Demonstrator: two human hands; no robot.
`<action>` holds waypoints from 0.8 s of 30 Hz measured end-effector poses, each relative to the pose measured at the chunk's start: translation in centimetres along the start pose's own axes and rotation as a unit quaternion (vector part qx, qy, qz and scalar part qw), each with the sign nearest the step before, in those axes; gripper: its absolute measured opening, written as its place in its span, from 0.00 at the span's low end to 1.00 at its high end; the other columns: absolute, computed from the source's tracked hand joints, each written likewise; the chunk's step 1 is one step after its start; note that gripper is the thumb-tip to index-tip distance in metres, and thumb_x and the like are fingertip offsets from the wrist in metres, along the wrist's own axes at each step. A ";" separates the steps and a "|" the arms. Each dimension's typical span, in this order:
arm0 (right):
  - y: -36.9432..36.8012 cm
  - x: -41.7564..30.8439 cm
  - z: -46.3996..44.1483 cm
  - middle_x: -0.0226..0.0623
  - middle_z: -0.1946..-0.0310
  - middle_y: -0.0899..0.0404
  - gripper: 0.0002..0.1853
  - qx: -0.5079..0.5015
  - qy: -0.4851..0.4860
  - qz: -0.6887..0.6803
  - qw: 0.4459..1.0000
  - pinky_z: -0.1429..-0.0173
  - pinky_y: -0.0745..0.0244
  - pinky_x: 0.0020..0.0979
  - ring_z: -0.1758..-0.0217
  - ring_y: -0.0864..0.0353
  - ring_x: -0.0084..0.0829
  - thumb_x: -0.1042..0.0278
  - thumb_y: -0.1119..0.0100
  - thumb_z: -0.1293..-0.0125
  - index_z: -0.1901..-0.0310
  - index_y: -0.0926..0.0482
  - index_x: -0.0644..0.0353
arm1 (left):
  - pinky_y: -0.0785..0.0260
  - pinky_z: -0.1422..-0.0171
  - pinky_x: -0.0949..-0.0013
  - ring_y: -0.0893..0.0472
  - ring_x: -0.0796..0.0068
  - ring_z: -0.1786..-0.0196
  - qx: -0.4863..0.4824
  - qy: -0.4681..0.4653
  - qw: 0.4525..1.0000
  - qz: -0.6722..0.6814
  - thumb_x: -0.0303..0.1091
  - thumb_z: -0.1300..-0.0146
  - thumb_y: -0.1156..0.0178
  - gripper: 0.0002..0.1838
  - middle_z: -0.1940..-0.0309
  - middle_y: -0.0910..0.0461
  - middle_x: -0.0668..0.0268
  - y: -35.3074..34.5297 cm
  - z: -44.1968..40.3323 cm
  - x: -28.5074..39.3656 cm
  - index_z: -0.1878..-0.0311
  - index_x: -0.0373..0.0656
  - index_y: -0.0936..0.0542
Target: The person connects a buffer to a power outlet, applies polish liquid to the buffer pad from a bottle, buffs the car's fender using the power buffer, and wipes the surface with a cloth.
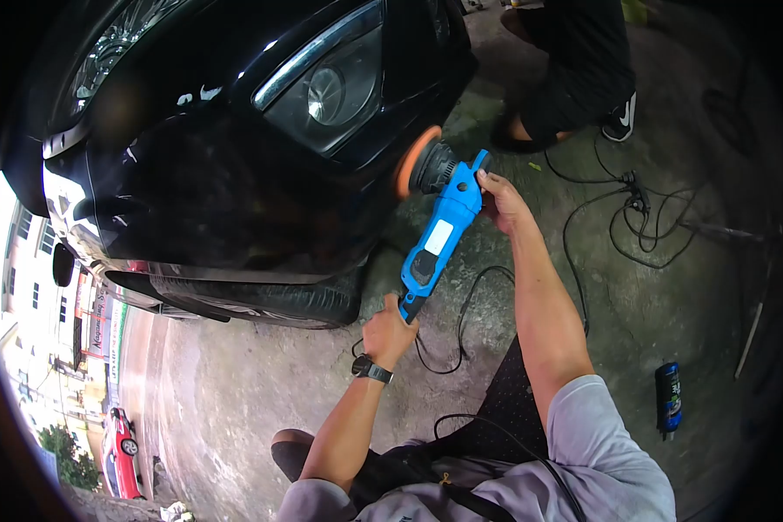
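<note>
Left hand (390, 334) clenched round rear handle (411, 306) of blue polisher (445, 219), right hand (504, 205) gripping near its head (433, 167); probably spread for leverage and steadiness. Polisher sits mid-frame, tilted so orange pad (412, 160) faces black bumper (261, 200), upper left; contact unclear from this angle.

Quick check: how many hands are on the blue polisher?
2: the left hand grips the polisher's rear handle, the right hand its front end, near the orange pad.
</note>
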State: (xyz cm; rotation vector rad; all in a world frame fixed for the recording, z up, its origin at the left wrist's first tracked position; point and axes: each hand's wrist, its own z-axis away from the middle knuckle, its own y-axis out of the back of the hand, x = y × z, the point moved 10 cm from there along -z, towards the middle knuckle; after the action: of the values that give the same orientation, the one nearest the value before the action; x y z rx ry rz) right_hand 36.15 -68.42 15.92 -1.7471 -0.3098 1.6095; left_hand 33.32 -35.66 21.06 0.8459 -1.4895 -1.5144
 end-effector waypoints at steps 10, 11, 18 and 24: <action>-1.3 -1.2 1.0 0.34 0.59 0.16 0.26 -0.040 0.015 0.014 0.999 0.45 0.20 0.44 0.55 0.14 0.34 0.40 0.30 0.34 0.51 0.19 0.56 | 0.21 0.55 0.43 0.13 0.40 0.61 0.001 -0.009 1.000 0.025 0.43 0.45 0.29 0.28 0.67 0.14 0.44 0.7 0.8 -0.9 0.45 0.41 0.28; -1.5 -1.4 1.2 0.34 0.59 0.16 0.26 -0.041 0.017 0.016 0.999 0.45 0.20 0.44 0.55 0.14 0.34 0.40 0.30 0.34 0.51 0.19 0.56 | 0.22 0.55 0.43 0.13 0.40 0.61 0.002 -0.009 1.000 0.027 0.43 0.45 0.29 0.28 0.67 0.14 0.44 0.8 1.0 -1.0 0.46 0.41 0.28; -2.0 -1.7 2.1 0.36 0.57 0.14 0.26 -0.041 0.013 0.036 0.998 0.45 0.19 0.43 0.54 0.13 0.35 0.42 0.27 0.35 0.50 0.19 0.57 | 0.22 0.55 0.42 0.14 0.37 0.60 0.018 -0.001 0.999 0.040 0.41 0.46 0.32 0.25 0.68 0.14 0.43 1.2 1.3 -2.1 0.49 0.41 0.27; -2.3 -1.5 2.4 0.35 0.56 0.13 0.26 -0.055 0.011 0.060 0.997 0.45 0.19 0.44 0.53 0.13 0.34 0.42 0.26 0.36 0.50 0.19 0.57 | 0.22 0.54 0.42 0.13 0.39 0.60 0.014 -0.005 0.999 0.032 0.42 0.44 0.31 0.25 0.66 0.13 0.44 1.4 1.6 -2.7 0.47 0.42 0.28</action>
State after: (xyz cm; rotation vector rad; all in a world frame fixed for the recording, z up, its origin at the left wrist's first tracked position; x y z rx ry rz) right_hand 34.27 -66.94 18.69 -1.8969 -0.2922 1.6853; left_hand 33.21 -32.44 22.34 0.8003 -1.5347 -1.4568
